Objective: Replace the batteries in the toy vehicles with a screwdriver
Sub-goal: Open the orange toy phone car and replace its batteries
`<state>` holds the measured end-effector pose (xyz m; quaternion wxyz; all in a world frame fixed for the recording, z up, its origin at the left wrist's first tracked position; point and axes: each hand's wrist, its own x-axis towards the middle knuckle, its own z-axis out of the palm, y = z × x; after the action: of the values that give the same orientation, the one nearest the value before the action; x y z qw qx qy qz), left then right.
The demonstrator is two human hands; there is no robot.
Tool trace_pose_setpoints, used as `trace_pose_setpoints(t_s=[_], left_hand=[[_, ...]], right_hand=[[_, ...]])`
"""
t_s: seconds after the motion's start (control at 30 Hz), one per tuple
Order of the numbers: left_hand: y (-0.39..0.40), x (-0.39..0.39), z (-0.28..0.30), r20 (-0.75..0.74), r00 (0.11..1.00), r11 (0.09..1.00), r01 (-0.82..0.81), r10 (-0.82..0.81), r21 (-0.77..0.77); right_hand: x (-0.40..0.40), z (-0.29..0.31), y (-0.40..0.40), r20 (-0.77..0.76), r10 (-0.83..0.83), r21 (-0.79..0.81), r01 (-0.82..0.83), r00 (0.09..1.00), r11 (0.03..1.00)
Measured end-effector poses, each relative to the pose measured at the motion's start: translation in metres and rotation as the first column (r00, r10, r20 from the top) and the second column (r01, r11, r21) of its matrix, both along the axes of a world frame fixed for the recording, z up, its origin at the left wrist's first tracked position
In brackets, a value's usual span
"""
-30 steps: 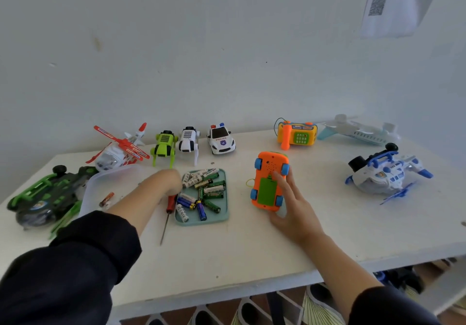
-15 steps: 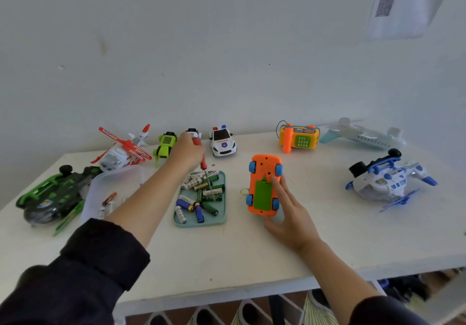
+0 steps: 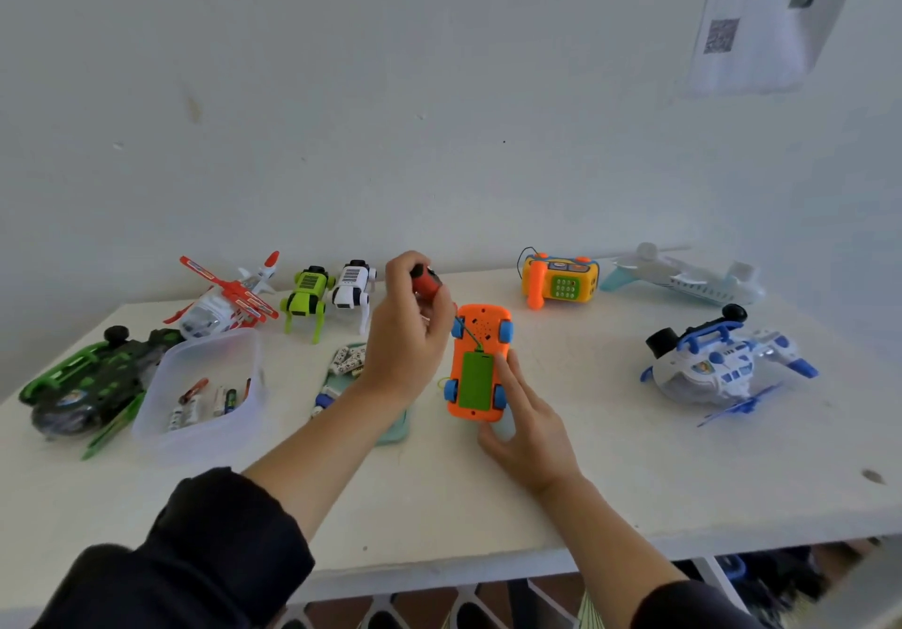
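Over the upturned orange car (image 3: 478,362) – long axis away from the person – left hand (image 3: 407,335) clamps screwdriver (image 3: 425,282), tip at green cover's far edge; right hand (image 3: 524,426), fingers spread, steadies it.

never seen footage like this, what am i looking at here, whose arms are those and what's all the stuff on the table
There is no machine here. The one picture comes from a wide-angle camera worn on a person's head, looking forward and down, so the two arms are that person's own.

The left hand holds a screwdriver with a red handle, its tip at the top edge of the green cover on an orange car lying wheels up. The right hand steadies the car from the side.

Around them on the white table lie more toys: helicopters, two robot dogs, a toy phone and a plane. A clear tub and a green tray, partly hidden by the arm, hold batteries.
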<state>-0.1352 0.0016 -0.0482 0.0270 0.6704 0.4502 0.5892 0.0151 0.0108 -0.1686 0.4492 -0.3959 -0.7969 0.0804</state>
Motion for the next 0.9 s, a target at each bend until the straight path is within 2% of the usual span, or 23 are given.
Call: trace_pose_setpoints(t_s=[0.1, 0.3, 0.6, 0.8, 0.9], left_hand=[[0.0, 0.007, -0.001, -0.01, 1.0, 0.999, -0.007, 0.008, 0.032], [-0.003, 0.014, -0.003, -0.168, 0.984, 0.993, -0.046, 0.064, 0.107], [0.006, 0.013, 0.0, -0.127, 0.991, 0.998, -0.032, 0.039, 0.054], [0.02, 0.027, 0.018, -0.271, 0.962, 0.993, -0.063, 0.035, -0.097], [0.034, 0.035, 0.033, -0.402, 0.915, 0.972, -0.12, 0.03, -0.2]], right_hand=[[0.002, -0.001, 0.002, -0.002, 0.017, 0.023, -0.017, 1.0, 1.0], [0.003, -0.002, 0.001, -0.02, 0.023, -0.006, -0.023, 1.0, 1.0], [0.003, -0.006, 0.007, -0.086, 0.063, -0.06, -0.069, 0.994, 0.996], [0.002, -0.011, 0.013, -0.125, 0.11, -0.142, -0.127, 0.986, 0.982], [0.003, -0.009, 0.01, -0.062, 0.141, -0.161, -0.15, 0.988, 0.975]])
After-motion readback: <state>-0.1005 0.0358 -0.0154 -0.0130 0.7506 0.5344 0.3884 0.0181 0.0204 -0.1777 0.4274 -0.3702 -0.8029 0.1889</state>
